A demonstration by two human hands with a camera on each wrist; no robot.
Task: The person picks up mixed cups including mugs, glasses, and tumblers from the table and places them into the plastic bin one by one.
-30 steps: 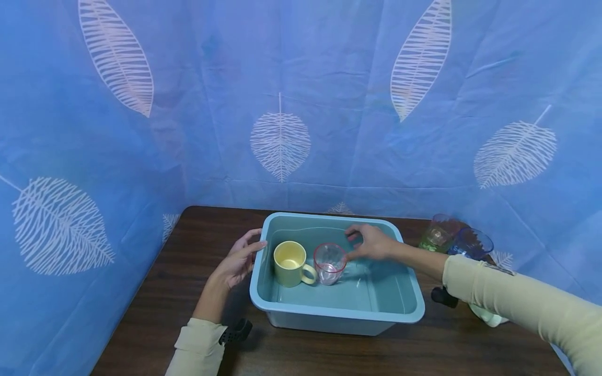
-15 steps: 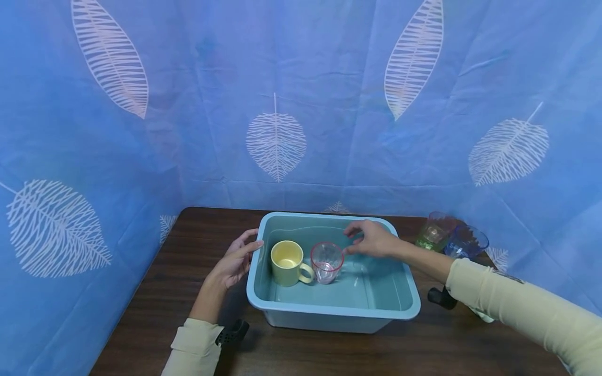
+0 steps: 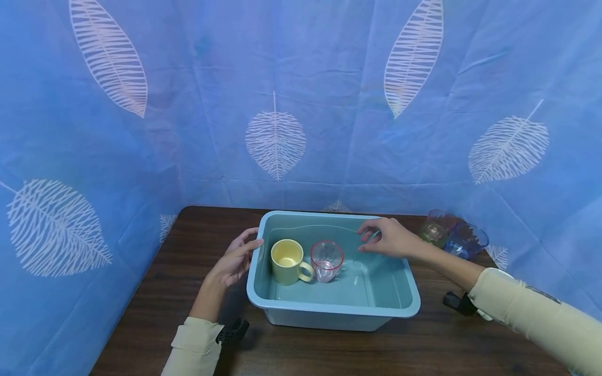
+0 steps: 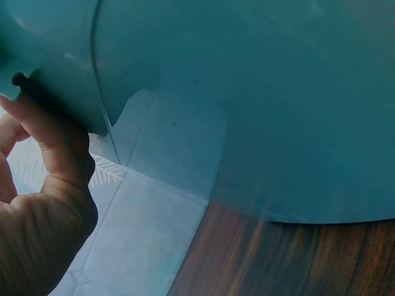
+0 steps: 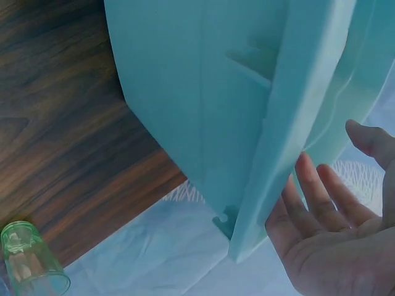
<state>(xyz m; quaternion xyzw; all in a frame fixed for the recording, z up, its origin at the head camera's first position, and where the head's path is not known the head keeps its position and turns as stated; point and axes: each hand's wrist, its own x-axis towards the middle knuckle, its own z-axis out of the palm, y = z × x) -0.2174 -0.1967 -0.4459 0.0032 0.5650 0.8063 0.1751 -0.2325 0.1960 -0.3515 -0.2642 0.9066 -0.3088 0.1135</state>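
A light blue plastic tub (image 3: 329,307) stands on the table, with a yellow mug (image 3: 286,272) and a clear, red-rimmed cup (image 3: 326,267) upright side by side in its left half. At the tub's left edge my left hand (image 3: 237,258) grips the rim; the left wrist view shows part of that hand (image 4: 49,197) against the tub wall. Over the tub's right part hovers my right hand (image 3: 389,237), fingers loosely bent and holding nothing. It is apart from the cup. In the right wrist view its fingers (image 5: 321,197) spread near the tub's rim.
A green-tinted glass (image 3: 432,235) and a blue glass (image 3: 465,240) lie near the table's back right corner, partly behind my right forearm. Something pale is mostly hidden under that sleeve. The dark wooden table (image 3: 291,355) meets a blue leaf-patterned cloth behind.
My right hand has let go of the red-rimmed cup and moved right, away from it. My left hand stays on the tub's rim. The cup stands beside the mug.
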